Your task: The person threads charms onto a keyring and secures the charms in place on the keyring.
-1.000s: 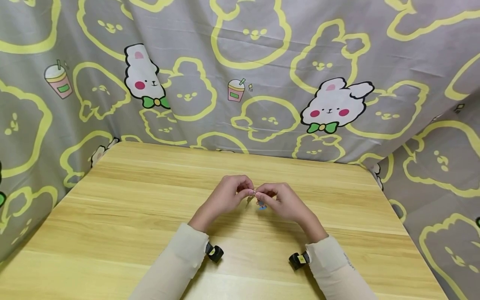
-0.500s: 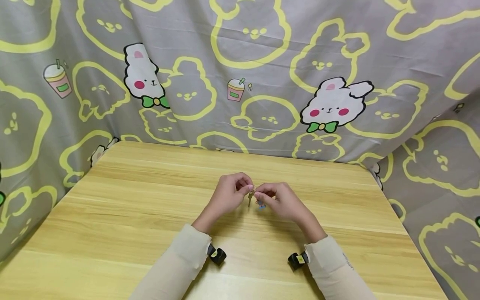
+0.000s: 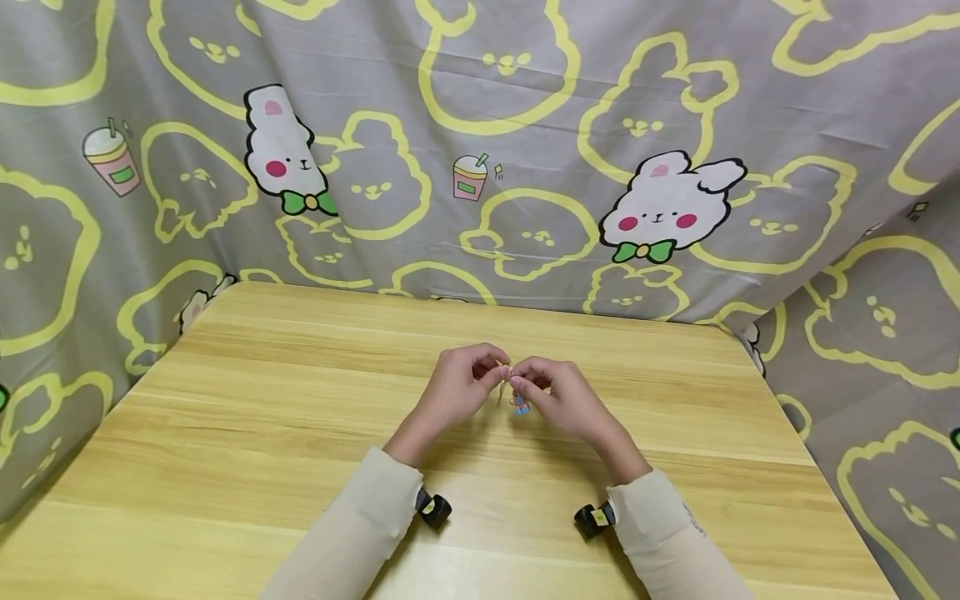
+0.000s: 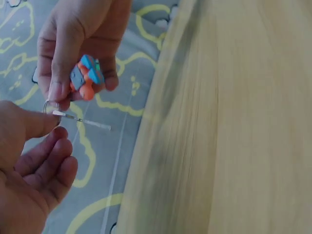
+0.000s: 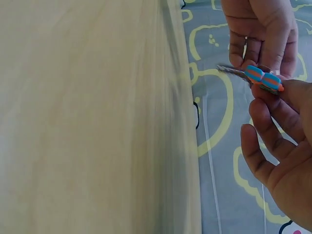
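Above the table, my two hands meet fingertip to fingertip. With thumb and forefinger, my left hand (image 3: pixel 463 385) pinches a metal key (image 4: pixel 90 122) near its head, and the blade points away from the fingers. A thin metal key ring (image 4: pixel 47 106) shows between the two hands. My right hand (image 3: pixel 561 398) pinches that ring close to where a small orange, blue and grey toy figure (image 4: pixel 87 77) hangs. In the right wrist view the figure's blue and orange feet (image 5: pixel 263 78) face the camera. The fingertips partly hide the ring and the key's head.
A wooden table (image 3: pixel 262 467) spreads beneath both hands. Behind it and at its sides hangs a grey curtain (image 3: pixel 405 75) with yellow outlines and rabbit prints. A black wrist camera (image 3: pixel 433 510) sits at the left cuff, another black camera (image 3: pixel 595 521) at the right.
Both hands have risen slightly, away from the body. The key has swung; its blade hung more plainly in view half a second ago. The toy figure shows a little more below the right fingers.
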The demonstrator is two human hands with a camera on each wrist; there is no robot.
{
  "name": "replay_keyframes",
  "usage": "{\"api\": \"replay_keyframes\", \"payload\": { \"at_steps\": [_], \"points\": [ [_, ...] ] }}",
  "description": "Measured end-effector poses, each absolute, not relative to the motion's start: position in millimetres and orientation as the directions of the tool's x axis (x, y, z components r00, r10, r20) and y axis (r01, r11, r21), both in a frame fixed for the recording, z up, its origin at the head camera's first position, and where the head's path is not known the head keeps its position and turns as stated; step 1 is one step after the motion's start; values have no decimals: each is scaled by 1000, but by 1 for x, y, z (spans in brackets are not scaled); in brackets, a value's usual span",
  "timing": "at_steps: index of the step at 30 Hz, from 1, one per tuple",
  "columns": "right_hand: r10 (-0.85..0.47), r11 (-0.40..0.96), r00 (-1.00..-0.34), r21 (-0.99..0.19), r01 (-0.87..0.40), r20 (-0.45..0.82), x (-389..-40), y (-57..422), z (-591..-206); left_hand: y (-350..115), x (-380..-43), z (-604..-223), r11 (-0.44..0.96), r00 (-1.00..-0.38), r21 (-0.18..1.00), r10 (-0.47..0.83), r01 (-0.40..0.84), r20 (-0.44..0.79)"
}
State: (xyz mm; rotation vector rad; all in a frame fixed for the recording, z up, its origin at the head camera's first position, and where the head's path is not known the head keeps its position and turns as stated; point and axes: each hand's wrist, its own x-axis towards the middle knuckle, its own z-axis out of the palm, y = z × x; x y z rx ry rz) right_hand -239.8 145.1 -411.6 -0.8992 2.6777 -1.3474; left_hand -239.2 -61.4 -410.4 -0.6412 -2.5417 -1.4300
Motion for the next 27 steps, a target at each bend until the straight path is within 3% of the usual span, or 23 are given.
{"api": "replay_keyframes", "payload": {
  "at_steps": [6,11,17,27],
  "points": [
    [-511,460,-824,-732,-502,244,-239,147,-410,-65,-243,-412,513,-758,560,401,651,514],
    [-512,460,-825,-734,-500,240,-240,147,-410,-66,-244,-413,518,-688,465,423,718,590],
    [-488,467,-832,-727,-504,264,-242,147,-410,-64,-243,-412,520,-704,492,379,699,600],
    [-406,442,-873,-778,-446,271,-241,144,-410,-62,-241,-414,458,-779,636,272,621,565]
  ]
}}
